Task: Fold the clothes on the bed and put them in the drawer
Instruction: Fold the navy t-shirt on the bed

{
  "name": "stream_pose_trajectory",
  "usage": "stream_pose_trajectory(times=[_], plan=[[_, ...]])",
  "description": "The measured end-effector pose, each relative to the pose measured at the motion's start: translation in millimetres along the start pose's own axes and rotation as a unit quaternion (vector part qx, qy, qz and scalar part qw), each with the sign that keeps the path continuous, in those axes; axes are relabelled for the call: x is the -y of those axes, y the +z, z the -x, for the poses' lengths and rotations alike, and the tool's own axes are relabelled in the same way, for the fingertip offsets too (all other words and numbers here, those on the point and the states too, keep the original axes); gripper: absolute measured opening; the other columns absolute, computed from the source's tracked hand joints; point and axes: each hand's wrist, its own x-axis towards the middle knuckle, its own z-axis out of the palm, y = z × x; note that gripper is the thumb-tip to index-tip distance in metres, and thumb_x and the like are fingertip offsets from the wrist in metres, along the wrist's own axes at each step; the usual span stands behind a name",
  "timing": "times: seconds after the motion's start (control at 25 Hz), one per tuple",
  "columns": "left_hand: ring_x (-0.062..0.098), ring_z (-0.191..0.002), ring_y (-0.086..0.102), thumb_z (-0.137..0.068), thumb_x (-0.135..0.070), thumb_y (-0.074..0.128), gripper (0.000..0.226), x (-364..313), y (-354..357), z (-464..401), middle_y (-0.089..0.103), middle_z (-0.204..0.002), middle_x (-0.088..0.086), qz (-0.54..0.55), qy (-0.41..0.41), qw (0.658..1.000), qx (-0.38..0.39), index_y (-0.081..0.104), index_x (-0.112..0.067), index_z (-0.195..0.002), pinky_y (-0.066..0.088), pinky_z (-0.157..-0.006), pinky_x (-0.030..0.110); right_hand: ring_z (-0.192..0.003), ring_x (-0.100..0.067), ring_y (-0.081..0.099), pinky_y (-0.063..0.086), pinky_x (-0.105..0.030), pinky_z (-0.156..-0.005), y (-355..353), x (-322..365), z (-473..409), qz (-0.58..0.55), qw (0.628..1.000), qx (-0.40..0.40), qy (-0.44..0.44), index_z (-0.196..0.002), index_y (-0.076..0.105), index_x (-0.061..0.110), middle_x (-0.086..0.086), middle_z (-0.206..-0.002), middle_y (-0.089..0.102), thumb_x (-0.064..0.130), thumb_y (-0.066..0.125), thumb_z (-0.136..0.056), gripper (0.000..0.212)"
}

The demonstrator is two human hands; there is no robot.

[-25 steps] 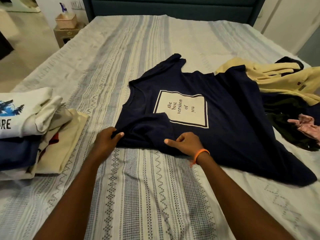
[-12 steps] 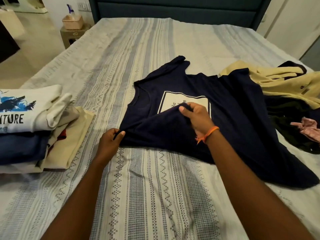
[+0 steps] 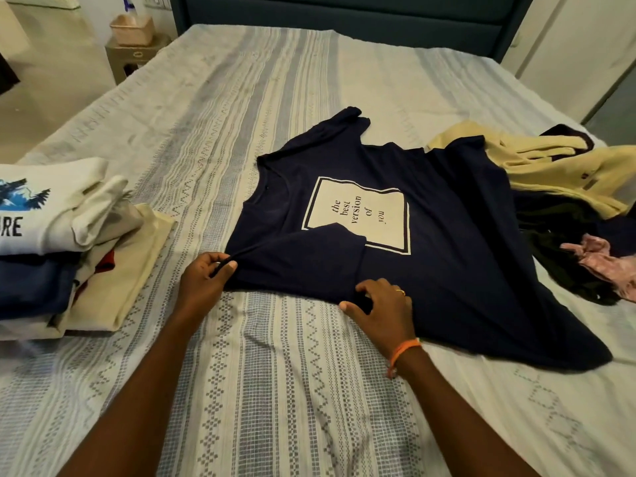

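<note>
A navy T-shirt [image 3: 447, 242] with a white text panel lies spread on the striped bed [image 3: 275, 390], collar to the left. Its near sleeve is folded in over the body, covering the panel's lower left corner. My left hand [image 3: 204, 282] pinches the shirt's shoulder edge between thumb and fingers. My right hand [image 3: 382, 304] grips the near fold of the shirt with curled fingers. A stack of folded clothes [image 3: 58, 235] sits at the left edge of the bed, a white printed shirt on top.
A heap of unfolded clothes lies on the right: a cream garment [image 3: 564, 170], dark pieces [image 3: 564, 256] and a pink item [image 3: 605, 259]. A small bedside table with a basket [image 3: 132, 29] stands beyond the bed's far left corner. The dark headboard [image 3: 344, 18] is behind.
My right hand laid the near sleeve over the shirt's front, then came back to the near edge. My left hand kept its pinch at the shoulder.
</note>
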Motion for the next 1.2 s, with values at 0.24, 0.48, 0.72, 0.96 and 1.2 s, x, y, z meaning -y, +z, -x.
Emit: stream_pose_trajectory(times=[0.24,0.48,0.72,0.96,1.2], plan=[[0.024,-0.079,0.066,-0.093,-0.033,0.064,0.025,-6.1,-2.2,7.2,0.07,-0.083,0.01,-0.004,-0.029,0.999,-0.03,0.069,-0.012,-0.082,0.055,-0.077,0.045,-0.076,-0.008,0.049,0.032,-0.033,-0.08,11.1,22.6,-6.5,-0.161,0.983,0.025,0.084,-0.089,0.06,0.023,0.011,-0.079,0.053,0.039,0.071,-0.084,0.02],[0.031,-0.073,0.067,-0.078,-0.025,0.065,0.007,5.3,-8.5,31.4,0.068,-0.073,0.008,-0.096,-0.128,0.986,0.043,0.066,-0.019,-0.073,0.057,-0.072,0.047,-0.044,-0.006,0.03,0.029,-0.028,-0.049,-10.8,-13.6,24.8,-0.296,0.931,0.187,0.099,-0.062,0.041,0.013,0.008,-0.046,0.035,0.014,0.082,-0.074,0.042],[0.018,-0.052,0.047,-0.085,-0.057,0.064,0.057,-51.9,23.8,5.6,0.047,-0.053,0.001,-0.318,-0.048,0.939,0.123,0.045,-0.014,-0.053,0.035,-0.058,0.03,-0.063,-0.02,0.044,0.042,-0.026,-0.047,-19.9,17.1,-29.1,-0.371,0.895,0.122,0.216,-0.069,0.043,0.019,-0.008,-0.069,0.042,0.033,0.071,-0.086,0.036],[0.029,-0.072,0.058,-0.098,-0.027,0.053,0.04,-59.3,46.6,-3.6,0.056,-0.067,0.007,-0.346,0.02,0.935,0.078,0.051,-0.007,-0.063,0.039,-0.064,0.034,-0.077,-0.026,0.059,0.052,-0.04,-0.07,-13.1,9.3,-41.6,-0.463,0.85,0.069,0.243,-0.095,0.07,0.007,-0.014,-0.087,0.069,0.005,0.069,-0.086,0.009],[0.028,-0.069,0.049,-0.101,-0.03,0.046,0.041,-30.0,28.0,-1.8,0.048,-0.065,0.003,-0.347,-0.018,0.937,0.014,0.044,-0.011,-0.065,0.028,-0.06,0.034,-0.043,-0.014,0.055,0.045,-0.023,-0.04,-0.2,7.2,-38.4,-0.402,0.879,-0.002,0.255,-0.082,0.061,0.005,-0.014,-0.07,0.064,0.01,0.068,-0.088,0.011]])
